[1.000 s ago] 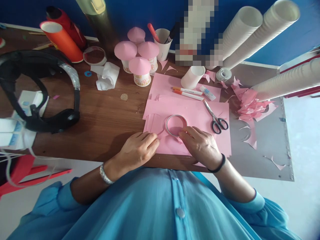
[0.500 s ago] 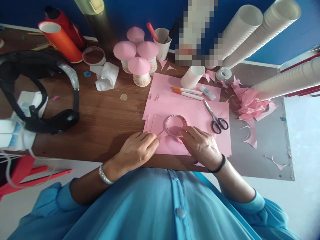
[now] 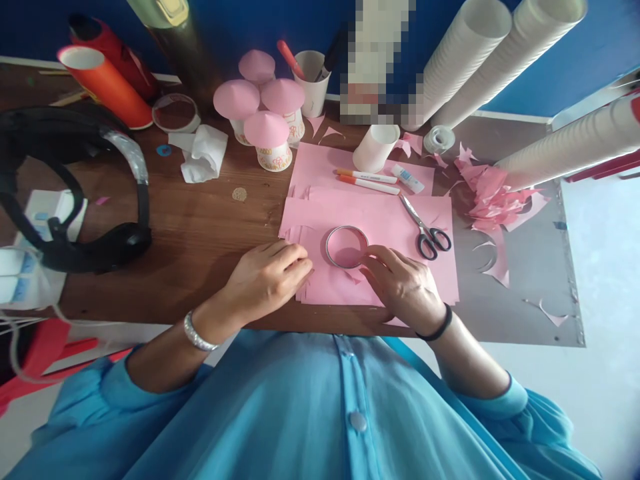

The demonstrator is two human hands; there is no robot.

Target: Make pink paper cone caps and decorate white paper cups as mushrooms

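Observation:
My right hand [image 3: 403,283] pinches the edge of a thin roll of tape [image 3: 347,247], its ring held over a stack of pink paper [image 3: 390,223]. To its left, my left hand [image 3: 273,277] is closed at the paper's left edge, fingertips pressed together. Whatever lies between those fingertips is too small to make out. Scissors [image 3: 425,230] with black handles lie on the paper, right of the roll. Behind them are two capped markers [image 3: 367,181] and a small white tube [image 3: 407,179].
Paper cups with pink cone tops [image 3: 265,130] stand at the back. A white cup [image 3: 375,148] stands on the paper's far edge. Tall cup stacks [image 3: 465,53] and pink scraps [image 3: 493,200] are at the right. A black headset frame [image 3: 120,243] lies left.
My left hand has drawn a little away from the roll, to the left. The thin strip seen earlier between hand and roll no longer shows. The whole view has shifted slightly.

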